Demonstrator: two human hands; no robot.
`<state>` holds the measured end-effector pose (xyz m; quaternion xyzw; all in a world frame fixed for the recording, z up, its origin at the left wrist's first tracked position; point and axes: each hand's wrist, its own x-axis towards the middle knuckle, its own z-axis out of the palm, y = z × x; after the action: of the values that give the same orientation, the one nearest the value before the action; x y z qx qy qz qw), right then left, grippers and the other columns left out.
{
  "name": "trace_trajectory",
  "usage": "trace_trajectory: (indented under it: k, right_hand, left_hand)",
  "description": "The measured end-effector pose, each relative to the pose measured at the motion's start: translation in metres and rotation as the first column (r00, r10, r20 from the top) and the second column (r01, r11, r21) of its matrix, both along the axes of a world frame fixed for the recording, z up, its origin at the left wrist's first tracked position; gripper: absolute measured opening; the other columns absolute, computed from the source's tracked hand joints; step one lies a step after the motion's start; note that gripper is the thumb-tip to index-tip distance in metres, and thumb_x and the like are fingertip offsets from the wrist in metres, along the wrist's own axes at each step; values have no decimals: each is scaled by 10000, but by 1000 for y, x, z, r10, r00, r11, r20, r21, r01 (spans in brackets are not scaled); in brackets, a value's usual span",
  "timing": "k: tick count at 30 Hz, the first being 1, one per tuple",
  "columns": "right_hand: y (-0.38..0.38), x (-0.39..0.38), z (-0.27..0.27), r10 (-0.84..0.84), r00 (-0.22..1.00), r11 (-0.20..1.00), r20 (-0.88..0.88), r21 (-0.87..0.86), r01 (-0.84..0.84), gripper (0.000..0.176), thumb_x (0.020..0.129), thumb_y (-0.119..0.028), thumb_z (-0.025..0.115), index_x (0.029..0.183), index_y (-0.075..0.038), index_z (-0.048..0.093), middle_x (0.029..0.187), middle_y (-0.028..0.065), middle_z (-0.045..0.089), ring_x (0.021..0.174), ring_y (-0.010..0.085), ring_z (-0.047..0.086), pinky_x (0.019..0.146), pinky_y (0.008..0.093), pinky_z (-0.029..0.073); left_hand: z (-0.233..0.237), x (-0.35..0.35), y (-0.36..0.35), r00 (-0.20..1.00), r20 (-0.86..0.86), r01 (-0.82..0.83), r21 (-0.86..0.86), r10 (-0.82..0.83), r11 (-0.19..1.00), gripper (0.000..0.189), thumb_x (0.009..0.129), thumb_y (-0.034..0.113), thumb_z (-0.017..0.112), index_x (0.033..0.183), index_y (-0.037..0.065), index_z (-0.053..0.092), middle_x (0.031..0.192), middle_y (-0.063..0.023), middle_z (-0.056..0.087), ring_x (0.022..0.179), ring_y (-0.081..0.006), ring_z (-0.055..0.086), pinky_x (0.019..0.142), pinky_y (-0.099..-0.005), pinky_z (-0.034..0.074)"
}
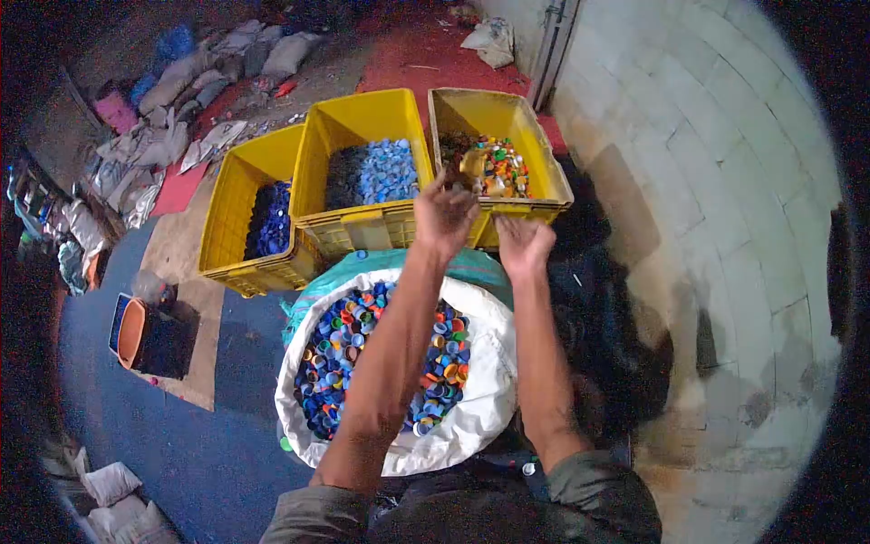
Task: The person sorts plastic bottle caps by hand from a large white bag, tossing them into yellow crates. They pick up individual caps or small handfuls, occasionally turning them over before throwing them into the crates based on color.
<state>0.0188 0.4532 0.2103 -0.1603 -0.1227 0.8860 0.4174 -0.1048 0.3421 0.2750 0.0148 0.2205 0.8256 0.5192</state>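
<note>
My left hand (444,219) is raised at the front rim of the right yellow crate (555,168), fingers apart and slightly blurred. Just beyond its fingertips is a blurred yellowish shape (472,163), which I cannot identify. Lower and to the right, my right hand (524,247) is before the same crate's front wall with its fingers curled in; what they hold, if anything, is hidden. Below my forearms stands an open white sack (489,390) full of mixed-colour bottle caps (349,331). Orange, yellow and green caps (507,168) lie in the right crate.
The middle yellow crate (313,136) holds light blue caps (385,172); the left one (217,208) holds dark blue caps (269,218). A green sack (476,265) lies behind the white sack. An orange tub (131,333) is at left, and a block wall (725,227) rises at right.
</note>
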Motion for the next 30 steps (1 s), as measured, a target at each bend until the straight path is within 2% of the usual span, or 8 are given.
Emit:
trace_trajectory:
  k: [6,8,12,17,19,20,23,30]
  right_hand:
    - [-40,40,-43,-27,988,999,151,29,23,392,743,-119,563,1061,90,467,1138,247,494,1126,393,458,1053,492,339]
    - [-77,63,-73,38,966,981,256,174,-85,508,876,-203,509,1268,78,349,1300,260,404,1176,362,441,1054,448,347]
    - [-162,100,-132,-55,659,845,750,387,-370,388,813,-168,629,1147,-9,510,1095,129,571,984,213,559,859,349,460]
    - [-241,118,-171,-409,460,307,788,593,-744,212,776,-109,712,939,-46,592,617,-1,527,559,99,499,525,276,422]
    - [-261,115,-170,-318,606,180,729,674,-717,192,778,-104,705,933,-57,602,591,6,517,523,103,485,493,276,411]
    - [-268,115,-168,-303,435,139,848,491,-860,197,765,-95,696,932,-54,599,617,18,541,575,158,534,571,317,450]
    - [-283,102,-160,-391,715,-266,580,672,-691,217,749,-90,684,944,-45,599,680,47,572,719,236,579,707,373,467]
    - [-316,77,-159,-321,696,-326,642,615,-718,318,750,-78,668,1052,-42,575,942,122,639,916,313,554,821,406,444]
  left_hand:
    - [-135,-42,-84,999,-38,26,212,-18,977,371,910,352,485,1071,21,530,981,-131,596,926,-254,558,888,-383,434]
    - [-120,-3,-142,960,-108,-279,-282,258,918,322,923,317,482,1070,33,521,986,-100,601,900,-225,560,850,-364,444]
    - [-256,19,-270,901,-147,-434,-309,409,846,255,934,275,455,1021,61,563,872,-33,607,728,-135,551,663,-286,447]
    - [-247,104,-346,759,-427,-624,-693,491,362,160,856,164,566,959,42,575,759,4,557,572,-66,456,504,-222,372]
    - [-243,125,-366,768,-433,-618,-694,472,370,164,852,134,569,969,20,573,761,-5,557,587,-71,466,515,-220,380]
    - [-241,132,-374,770,-436,-617,-693,465,372,167,849,120,571,974,10,571,762,-10,557,595,-74,471,521,-219,384]
    - [-243,147,-385,736,-491,-660,-673,466,333,153,846,95,582,976,15,573,763,-10,555,620,-75,477,539,-223,386]
    - [-245,169,-394,783,-441,-584,-765,439,272,177,818,99,640,958,17,569,844,-5,573,719,-86,508,653,-222,411]
